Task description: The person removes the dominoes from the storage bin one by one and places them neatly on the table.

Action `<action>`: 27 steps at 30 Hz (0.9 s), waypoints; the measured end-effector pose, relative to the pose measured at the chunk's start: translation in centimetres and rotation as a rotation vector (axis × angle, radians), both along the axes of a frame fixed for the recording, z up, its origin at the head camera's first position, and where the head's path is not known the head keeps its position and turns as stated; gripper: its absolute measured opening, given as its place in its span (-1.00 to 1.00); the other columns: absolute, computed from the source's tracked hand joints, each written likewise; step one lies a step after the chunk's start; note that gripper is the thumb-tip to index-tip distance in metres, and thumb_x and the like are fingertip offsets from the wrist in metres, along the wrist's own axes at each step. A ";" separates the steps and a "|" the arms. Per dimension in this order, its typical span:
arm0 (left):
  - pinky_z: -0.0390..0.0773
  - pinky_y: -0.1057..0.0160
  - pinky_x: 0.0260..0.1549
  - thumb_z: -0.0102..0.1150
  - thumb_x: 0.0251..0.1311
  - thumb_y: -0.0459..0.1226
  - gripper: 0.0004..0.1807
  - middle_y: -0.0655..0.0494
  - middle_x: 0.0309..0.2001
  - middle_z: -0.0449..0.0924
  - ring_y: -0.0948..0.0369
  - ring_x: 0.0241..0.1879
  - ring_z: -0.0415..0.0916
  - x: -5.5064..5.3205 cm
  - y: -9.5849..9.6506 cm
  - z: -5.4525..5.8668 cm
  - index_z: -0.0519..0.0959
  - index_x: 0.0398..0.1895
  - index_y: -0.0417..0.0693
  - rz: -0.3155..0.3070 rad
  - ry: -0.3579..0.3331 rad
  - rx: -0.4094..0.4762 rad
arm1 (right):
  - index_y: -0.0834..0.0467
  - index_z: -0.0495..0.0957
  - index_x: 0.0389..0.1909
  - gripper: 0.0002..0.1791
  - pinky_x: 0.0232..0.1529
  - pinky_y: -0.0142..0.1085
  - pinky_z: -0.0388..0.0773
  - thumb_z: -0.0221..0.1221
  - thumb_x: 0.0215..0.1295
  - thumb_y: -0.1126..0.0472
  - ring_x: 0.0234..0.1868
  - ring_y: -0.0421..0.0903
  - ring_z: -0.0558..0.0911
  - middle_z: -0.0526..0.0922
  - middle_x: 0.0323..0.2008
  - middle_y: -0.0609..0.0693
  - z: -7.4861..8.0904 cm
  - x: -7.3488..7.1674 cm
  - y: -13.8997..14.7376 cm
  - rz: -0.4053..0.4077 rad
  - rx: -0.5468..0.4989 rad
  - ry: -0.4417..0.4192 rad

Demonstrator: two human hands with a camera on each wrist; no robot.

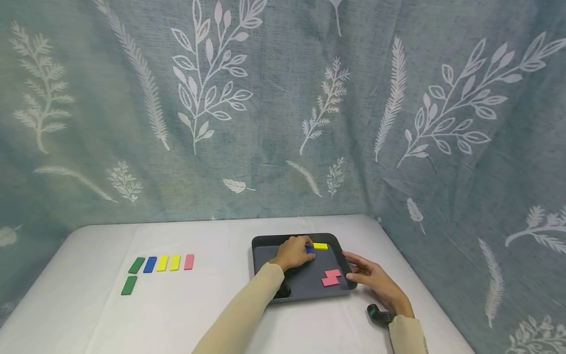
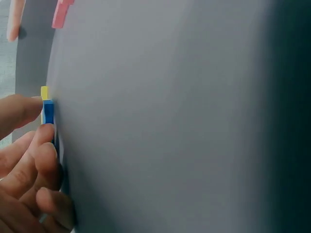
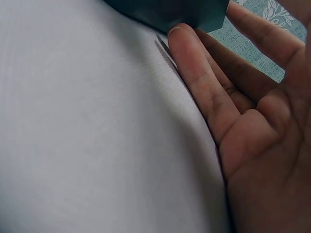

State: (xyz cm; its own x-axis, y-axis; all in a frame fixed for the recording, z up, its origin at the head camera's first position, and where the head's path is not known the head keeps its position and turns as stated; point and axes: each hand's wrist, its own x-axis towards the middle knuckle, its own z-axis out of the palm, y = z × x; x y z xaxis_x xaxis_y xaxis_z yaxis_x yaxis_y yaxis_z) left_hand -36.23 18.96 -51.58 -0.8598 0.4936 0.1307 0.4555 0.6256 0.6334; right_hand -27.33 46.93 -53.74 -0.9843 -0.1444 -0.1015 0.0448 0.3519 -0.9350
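My left hand (image 1: 294,253) reaches into the dark grey tray (image 1: 305,293) and pinches a blue tile (image 1: 310,250). In the left wrist view the blue tile (image 2: 48,112) shows between thumb and fingertip, with a yellow tile (image 2: 44,91) just behind it. That yellow tile (image 1: 320,246) lies near the tray's far edge. Two pink tiles (image 1: 330,281) lie on the tray floor to the right, touching each other. My right hand (image 1: 376,280) rests against the tray's right side, fingers fairly straight. The right wrist view shows its fingertips touching the tray wall (image 3: 170,17).
Left of the tray, tiles lie on the white tablecloth (image 1: 212,314): two green (image 1: 129,285), one blue (image 1: 150,264), two yellow (image 1: 162,263) and one pink (image 1: 189,261). A patterned curtain (image 1: 274,123) hangs behind the table and along its right side.
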 end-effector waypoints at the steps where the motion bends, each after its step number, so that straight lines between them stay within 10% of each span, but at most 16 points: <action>1: 0.60 0.14 -0.19 0.44 0.27 -0.14 -0.63 0.14 -0.19 0.71 0.25 -0.29 0.60 0.0 0.1 -0.1 0.67 0.08 -0.07 0.001 0.007 -0.012 | -0.09 0.37 0.51 -0.25 0.17 -0.12 0.42 0.40 0.33 0.12 0.16 0.12 0.51 0.34 0.49 0.06 0.0 0.0 0.0 0.002 -0.005 0.002; 16: 0.64 0.04 -0.13 0.58 0.10 -0.08 -0.51 0.02 -0.13 0.71 0.09 -0.20 0.66 -0.2 -0.2 -0.3 0.67 0.01 -0.14 0.064 0.006 -0.002 | -0.12 0.37 0.51 -0.21 0.21 -0.06 0.33 0.44 0.27 0.07 0.17 0.11 0.50 0.33 0.49 0.04 0.1 -0.1 0.1 -0.012 -0.003 -0.022; 27: 0.58 0.21 -0.20 0.56 0.11 -0.04 -0.53 0.12 -0.05 0.71 0.28 -0.30 0.56 -0.7 -1.5 -0.1 0.69 0.07 0.04 -0.102 -0.016 -0.041 | -0.08 0.37 0.51 -0.25 0.19 -0.10 0.39 0.39 0.33 0.16 0.17 0.13 0.53 0.34 0.49 0.07 0.0 0.0 0.1 0.012 -0.033 0.002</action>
State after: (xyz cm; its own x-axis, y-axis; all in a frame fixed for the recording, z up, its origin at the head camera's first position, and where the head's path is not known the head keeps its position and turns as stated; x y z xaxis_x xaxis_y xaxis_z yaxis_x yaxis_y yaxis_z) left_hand -36.92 17.48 -51.71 -0.8068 0.5829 0.0959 0.5082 0.6020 0.6159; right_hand -27.37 46.98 -53.76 -0.9826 -0.1597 -0.0947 0.0389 0.3218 -0.9460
